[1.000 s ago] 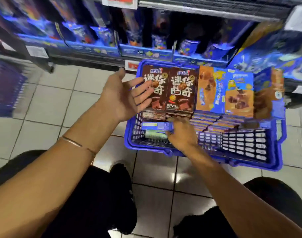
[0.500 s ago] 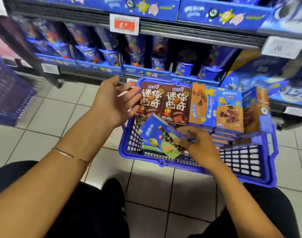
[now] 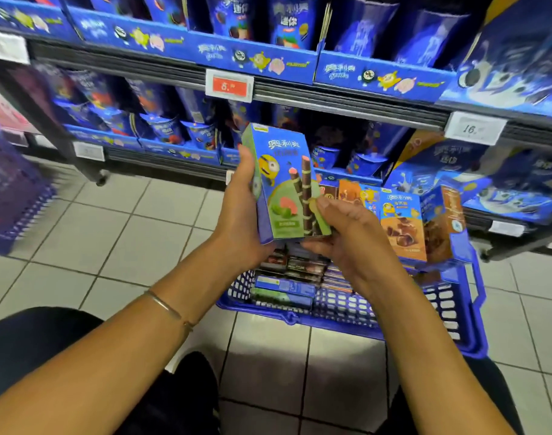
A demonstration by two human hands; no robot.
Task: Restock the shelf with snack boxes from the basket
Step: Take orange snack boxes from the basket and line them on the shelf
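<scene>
Evidently the pick is made: the left hand (image 3: 240, 211) grips the green snack box (image 3: 284, 186) by its side and the right hand (image 3: 347, 233) pinches its lower corner, above the basket (image 3: 471, 309). Next, find its row on the shelf (image 3: 347, 102) beyond both hands.

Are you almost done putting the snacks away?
Not nearly. The shelf holds rows of blue packs, but I cannot tell which were just added. In hand: one green-and-blue box, held upright above the basket by the left hand and right hand. Left: many boxes in the basket, including the orange boxes standing at its far side.
</scene>
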